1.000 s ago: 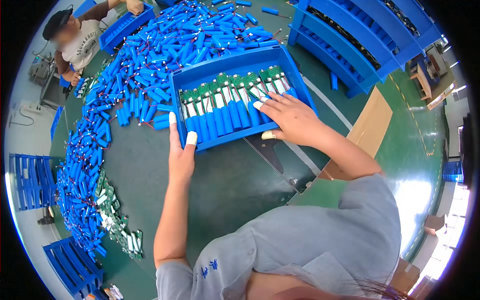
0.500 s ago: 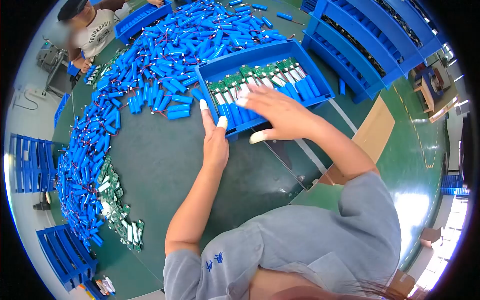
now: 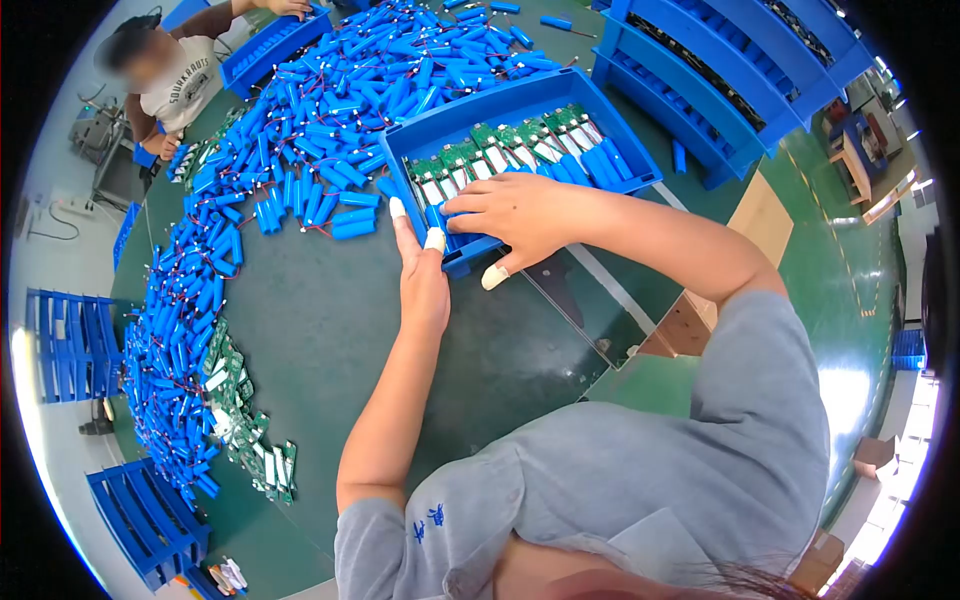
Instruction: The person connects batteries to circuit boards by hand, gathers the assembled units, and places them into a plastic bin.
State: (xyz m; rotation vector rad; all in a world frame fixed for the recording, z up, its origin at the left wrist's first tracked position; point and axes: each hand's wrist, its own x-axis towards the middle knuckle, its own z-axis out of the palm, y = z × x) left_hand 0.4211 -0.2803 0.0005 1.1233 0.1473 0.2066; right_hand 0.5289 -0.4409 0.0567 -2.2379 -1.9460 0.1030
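A blue tray [image 3: 640, 182] holds a row of green circuit boards [image 3: 487, 150] with white parts, and blue cylinders [image 3: 603, 166] lie along its near side. My left hand [image 3: 425, 285] grips the tray's near left corner, with pale covers on its fingertips. Over the tray's near left part reaches my right hand [image 3: 520, 220], its fingers on the cylinders there and its covered thumb apart, outside the near wall. Its fingertips are partly hidden, and I see nothing held in it.
Loose blue cylinders [image 3: 335, 130] with red wires spread behind and left of the tray. Circuit boards [image 3: 235, 400] lie at the left. Stacked blue trays [image 3: 690, 90] stand at the back right. A person [image 3: 180, 75] is at the back left, one hand on another blue tray.
My right hand has moved left and down to the tray's near left part. The tray sits slightly further left in view. The person's raised hand now shows more at the back tray.
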